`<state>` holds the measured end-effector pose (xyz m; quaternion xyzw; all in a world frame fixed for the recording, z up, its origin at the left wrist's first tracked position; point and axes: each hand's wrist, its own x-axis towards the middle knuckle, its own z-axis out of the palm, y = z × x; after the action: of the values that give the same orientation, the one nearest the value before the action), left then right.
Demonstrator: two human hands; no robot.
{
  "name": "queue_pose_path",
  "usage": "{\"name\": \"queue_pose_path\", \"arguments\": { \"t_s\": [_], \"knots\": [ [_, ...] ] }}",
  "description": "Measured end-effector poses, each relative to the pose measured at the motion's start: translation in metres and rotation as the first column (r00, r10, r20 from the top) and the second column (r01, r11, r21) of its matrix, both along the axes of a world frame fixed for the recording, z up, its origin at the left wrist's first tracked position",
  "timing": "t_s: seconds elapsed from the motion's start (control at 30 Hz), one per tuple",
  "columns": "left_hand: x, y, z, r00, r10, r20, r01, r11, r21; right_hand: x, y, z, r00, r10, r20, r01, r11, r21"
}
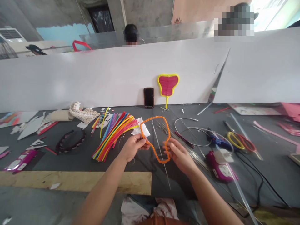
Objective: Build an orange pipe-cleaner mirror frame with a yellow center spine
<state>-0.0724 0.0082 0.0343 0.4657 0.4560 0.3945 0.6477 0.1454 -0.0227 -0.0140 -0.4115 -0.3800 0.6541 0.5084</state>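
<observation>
Both my hands hold an orange twisted loop (167,131) above the grey table (70,156). My left hand (132,146) pinches the loop's left side with closed fingers. My right hand (178,153) grips the loop's right side near its bottom, fingers curled. The loop's upper part arches away from me over thin metal wires (161,147). A bundle of coloured straws (116,132) lies just left of my left hand.
A blue glue gun (217,141) and a magenta packet (220,167) lie to the right with black cables. A pink and yellow woven fan (167,86) and a phone (148,97) lean on the white partition. Scissors (239,140), a dark braided band (70,140) and paper scraps lie around. Other people sit behind the partition.
</observation>
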Motion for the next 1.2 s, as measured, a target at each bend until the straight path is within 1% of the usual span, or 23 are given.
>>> {"name": "queue_pose_path", "arguments": {
  "t_s": [0.03, 0.07, 0.1, 0.17, 0.23, 0.33, 0.43, 0.5, 0.6, 0.67, 0.73, 0.8, 0.87, 1.0, 1.1, 1.2],
  "knots": [
    [0.002, 0.000, 0.000, 1.000, -0.007, 0.012, 0.007, 1.000, 0.005, -0.002, -0.002, 0.002, 0.988, 0.109, -0.111, -0.116, 0.992, -0.055],
    [0.004, -0.001, 0.001, 1.000, -0.016, 0.019, 0.016, 1.000, 0.013, -0.005, -0.003, 0.005, 0.961, 0.197, -0.195, -0.215, 0.974, -0.077],
    [0.006, -0.002, 0.001, 0.999, -0.025, 0.021, 0.025, 0.999, 0.024, -0.008, -0.005, 0.009, 0.934, 0.257, -0.248, -0.285, 0.955, -0.085],
    [0.010, -0.003, 0.001, 0.999, -0.046, 0.008, 0.046, 0.998, 0.047, -0.015, -0.008, 0.015, 0.907, 0.299, -0.297, -0.342, 0.934, -0.105],
    [0.012, -0.005, 0.002, 0.999, -0.052, -0.015, 0.052, 0.997, 0.059, -0.021, -0.010, 0.017, 0.906, 0.292, -0.305, -0.345, 0.929, -0.135],
    [0.015, -0.007, 0.003, 0.999, -0.047, -0.028, 0.048, 0.997, 0.054, -0.027, -0.012, 0.016, 0.917, 0.258, -0.304, -0.321, 0.930, -0.178],
    [0.016, -0.008, 0.003, 0.998, -0.055, 0.024, 0.054, 0.998, 0.035, -0.027, -0.013, 0.013, 0.915, 0.257, -0.310, -0.323, 0.928, -0.184],
    [0.016, -0.008, 0.002, 0.996, -0.046, 0.082, 0.045, 0.999, 0.017, -0.024, -0.013, 0.012, 0.887, 0.294, -0.357, -0.362, 0.921, -0.142],
    [0.016, -0.007, 0.001, 0.985, 0.006, 0.174, -0.001, 1.000, -0.031, -0.019, -0.013, 0.012, 0.806, 0.321, -0.497, -0.417, 0.904, -0.092],
    [0.017, -0.007, 0.001, 0.973, 0.037, 0.229, -0.023, 0.998, -0.061, -0.017, -0.013, 0.011, 0.767, 0.303, -0.565, -0.441, 0.889, -0.123],
    [0.020, -0.007, 0.002, 0.968, 0.034, 0.249, -0.019, 0.998, -0.063, -0.017, -0.013, 0.010, 0.766, 0.282, -0.578, -0.453, 0.875, -0.172],
    [0.024, -0.009, 0.003, 0.974, 0.013, 0.225, -0.003, 0.999, -0.043, -0.019, -0.012, 0.009, 0.784, 0.290, -0.549, -0.452, 0.872, -0.186],
    [0.028, -0.010, 0.004, 0.984, -0.005, 0.180, 0.010, 1.000, -0.023, -0.022, -0.011, 0.007, 0.798, 0.302, -0.521, -0.445, 0.879, -0.173],
    [0.030, -0.011, 0.006, 0.994, -0.050, 0.099, 0.051, 0.999, -0.009, -0.027, -0.009, 0.000, 0.801, 0.281, -0.529, -0.413, 0.899, -0.147],
    [0.028, -0.011, 0.006, 0.998, -0.067, -0.008, 0.067, 0.998, 0.013, -0.028, -0.008, -0.004, 0.801, 0.286, -0.525, -0.406, 0.905, -0.128],
    [0.027, -0.011, 0.006, 0.987, -0.067, -0.143, 0.076, 0.995, 0.060, -0.027, -0.008, -0.006, 0.822, 0.295, -0.487, -0.403, 0.906, -0.131]
  ]
}}
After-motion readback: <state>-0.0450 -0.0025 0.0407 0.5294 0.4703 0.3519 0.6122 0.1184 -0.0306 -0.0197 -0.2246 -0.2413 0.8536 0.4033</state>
